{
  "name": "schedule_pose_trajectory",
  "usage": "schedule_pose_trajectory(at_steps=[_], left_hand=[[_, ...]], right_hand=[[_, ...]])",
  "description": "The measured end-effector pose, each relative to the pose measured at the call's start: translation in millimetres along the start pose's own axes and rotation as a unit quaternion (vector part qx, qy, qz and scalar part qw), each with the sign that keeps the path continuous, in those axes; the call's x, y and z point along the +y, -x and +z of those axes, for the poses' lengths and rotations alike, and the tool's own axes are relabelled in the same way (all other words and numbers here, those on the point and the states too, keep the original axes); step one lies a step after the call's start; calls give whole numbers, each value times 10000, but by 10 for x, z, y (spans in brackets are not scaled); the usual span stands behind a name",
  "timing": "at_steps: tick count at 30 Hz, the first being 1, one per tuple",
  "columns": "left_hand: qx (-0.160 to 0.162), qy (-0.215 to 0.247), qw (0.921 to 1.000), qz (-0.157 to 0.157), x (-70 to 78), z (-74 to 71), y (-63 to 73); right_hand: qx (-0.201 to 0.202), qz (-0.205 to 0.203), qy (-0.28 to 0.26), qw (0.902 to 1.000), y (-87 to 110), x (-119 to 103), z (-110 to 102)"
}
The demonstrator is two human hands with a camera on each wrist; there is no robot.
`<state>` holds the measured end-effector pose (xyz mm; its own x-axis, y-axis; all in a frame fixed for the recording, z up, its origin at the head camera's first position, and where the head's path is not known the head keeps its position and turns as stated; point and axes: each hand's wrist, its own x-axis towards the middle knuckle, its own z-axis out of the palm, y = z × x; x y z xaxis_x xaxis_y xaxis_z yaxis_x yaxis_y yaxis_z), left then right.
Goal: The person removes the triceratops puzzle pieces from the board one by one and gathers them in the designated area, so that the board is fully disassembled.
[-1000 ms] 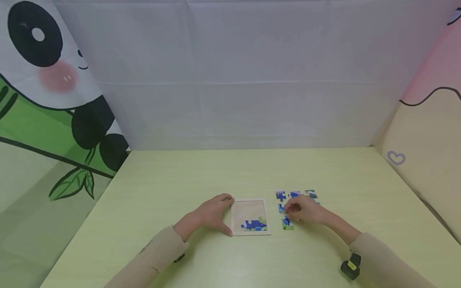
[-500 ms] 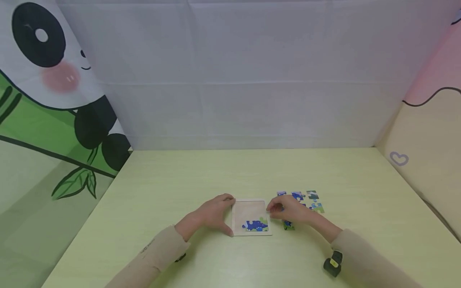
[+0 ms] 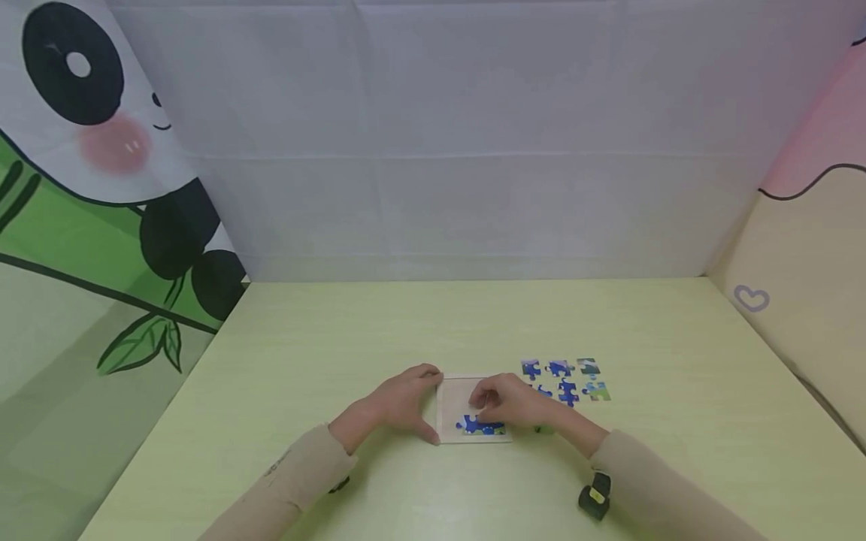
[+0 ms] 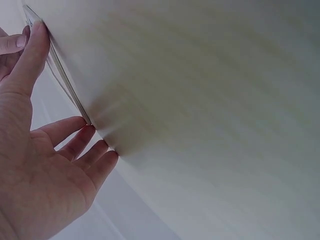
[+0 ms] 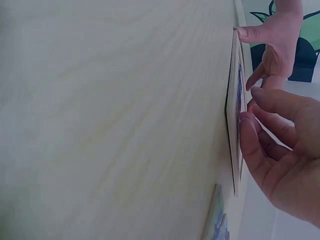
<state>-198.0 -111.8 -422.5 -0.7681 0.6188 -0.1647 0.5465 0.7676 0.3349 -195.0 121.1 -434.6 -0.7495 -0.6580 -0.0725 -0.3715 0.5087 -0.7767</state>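
Note:
A square wooden puzzle frame point(image 3: 472, 442) lies on the table with a few joined blue and green pieces point(image 3: 473, 425) in its near right part. My left hand point(image 3: 404, 402) holds the frame's left side, thumb at the near corner and fingers at the far one. Over the frame is my right hand point(image 3: 510, 402), thumb and fingers drawn together in a pinch just above the joined pieces. Its fingers mostly hide the small puzzle piece between them. In the right wrist view these fingertips point(image 5: 257, 93) sit close over the frame's face.
Several loose puzzle pieces point(image 3: 567, 391) lie in loose rows right of the frame, one partly hidden under the right forearm. The pale wooden table point(image 3: 352, 323) runs back to a white cloth backdrop point(image 3: 433, 210). Printed cartoon panels point(image 3: 162, 233) stand at both sides.
My right hand has moved left from the loose pieces to above the frame, keeping its pinch. My left hand stays at the frame's left side.

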Motion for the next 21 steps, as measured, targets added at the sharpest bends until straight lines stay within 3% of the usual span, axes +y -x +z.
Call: schedule_pose_trajectory(at_steps=[21], left_hand=[[-2,0,10000,22,-2,16,2]], right_hand=[[-436,-124,426,9981,-11,-78,55]])
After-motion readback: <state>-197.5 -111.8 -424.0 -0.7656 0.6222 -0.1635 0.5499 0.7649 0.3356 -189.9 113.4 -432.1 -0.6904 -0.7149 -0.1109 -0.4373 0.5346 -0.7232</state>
